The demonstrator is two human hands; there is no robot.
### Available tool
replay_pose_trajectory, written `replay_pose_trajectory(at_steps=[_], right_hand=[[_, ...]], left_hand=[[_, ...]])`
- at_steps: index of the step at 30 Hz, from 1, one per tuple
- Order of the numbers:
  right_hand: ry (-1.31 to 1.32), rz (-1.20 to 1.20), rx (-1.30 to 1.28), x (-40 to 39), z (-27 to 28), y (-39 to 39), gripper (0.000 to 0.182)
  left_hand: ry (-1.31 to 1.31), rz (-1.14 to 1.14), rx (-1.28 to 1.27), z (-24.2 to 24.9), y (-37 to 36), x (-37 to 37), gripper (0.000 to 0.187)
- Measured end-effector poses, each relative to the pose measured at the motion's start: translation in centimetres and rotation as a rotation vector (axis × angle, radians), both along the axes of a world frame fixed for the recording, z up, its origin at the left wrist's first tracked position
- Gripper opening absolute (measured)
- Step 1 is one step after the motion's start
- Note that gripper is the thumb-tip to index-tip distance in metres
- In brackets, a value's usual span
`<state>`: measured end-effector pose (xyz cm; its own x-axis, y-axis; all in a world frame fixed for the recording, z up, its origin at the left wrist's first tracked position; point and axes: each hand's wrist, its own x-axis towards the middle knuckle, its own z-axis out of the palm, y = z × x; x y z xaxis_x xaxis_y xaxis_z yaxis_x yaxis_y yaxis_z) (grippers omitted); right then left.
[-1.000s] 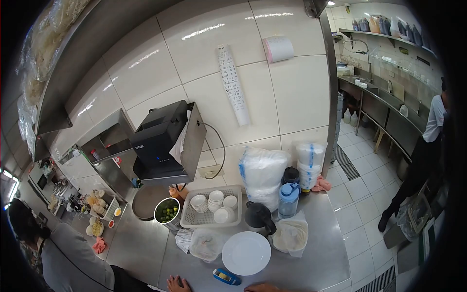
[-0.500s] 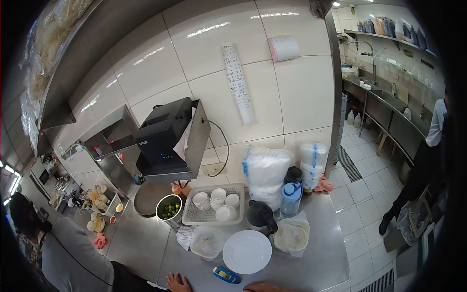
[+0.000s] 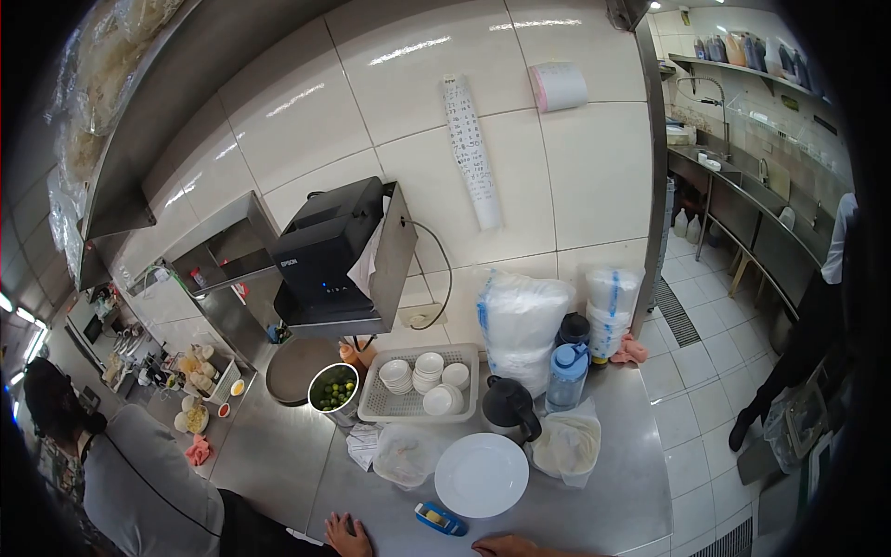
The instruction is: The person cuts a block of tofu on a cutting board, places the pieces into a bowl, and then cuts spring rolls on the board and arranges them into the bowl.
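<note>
My left hand (image 3: 347,536) rests on the steel counter (image 3: 603,501) at the bottom of the view, fingers spread and holding nothing. To its right, my right hand (image 3: 506,546) lies at the counter's near edge, partly cut off by the frame; its visible fingers look stretched out, with nothing seen in them. Between the hands, a little farther in, sits a small blue object with a yellow part (image 3: 440,519), perhaps a tape dispenser. Just beyond is a round white plate (image 3: 482,474). A plastic bag (image 3: 406,456) lies left of the plate, and another bag (image 3: 566,444) right of it.
Behind stand a basket of white bowls (image 3: 419,409), a pot of green limes (image 3: 334,387), a dark jug (image 3: 510,406) and a blue bottle (image 3: 567,378). A black printer (image 3: 327,255) hangs above. One person (image 3: 148,483) stands left; another person's leg (image 3: 780,371) shows right.
The view has shifted slightly, so the counter things appear a little farther right and higher. Both hands stay at the counter's near edge.
</note>
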<state>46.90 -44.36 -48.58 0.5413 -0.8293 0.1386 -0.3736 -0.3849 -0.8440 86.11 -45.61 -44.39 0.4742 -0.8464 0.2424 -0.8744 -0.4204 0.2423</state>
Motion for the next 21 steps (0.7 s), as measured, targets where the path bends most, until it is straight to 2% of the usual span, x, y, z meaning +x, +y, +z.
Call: replay_pose_trajectory(at_steps=[4, 7, 10, 13, 16, 19, 21], right_hand=[[0.166, 0.069, 0.021, -0.1, -0.6, -0.7, 0.024], [-0.052, 0.013, -0.020, 0.4, -0.9, -0.5, 0.019], [0.102, 0.128, 0.081, -0.1, 0.1, -1.3, 0.019], [0.202, 0.153, 0.107, 0.4, 0.0, -1.4, 0.026], [0.097, 0.084, 0.129, 0.0, 1.4, -0.8, 0.032], [-0.031, 0.055, -0.028, 0.6, -3.2, -0.6, 0.032], [0.062, 0.107, -0.076, 1.5, -8.8, -1.2, 0.032]], left_hand=[[0.018, -0.009, -0.022, -0.7, 0.1, 0.2, 0.050], [0.009, -0.003, -0.005, -0.4, 0.1, -0.1, 0.051], [0.003, -0.013, -0.021, -1.4, 0.0, 0.6, 0.051], [-0.010, -0.016, -0.074, -2.1, 0.0, 0.8, 0.051], [0.006, -0.007, -0.082, -2.0, 0.1, 0.8, 0.051], [0.003, -0.014, -0.094, -1.1, 0.1, 0.3, 0.051], [-0.008, -0.015, -0.064, -0.7, 0.1, 0.2, 0.051]])
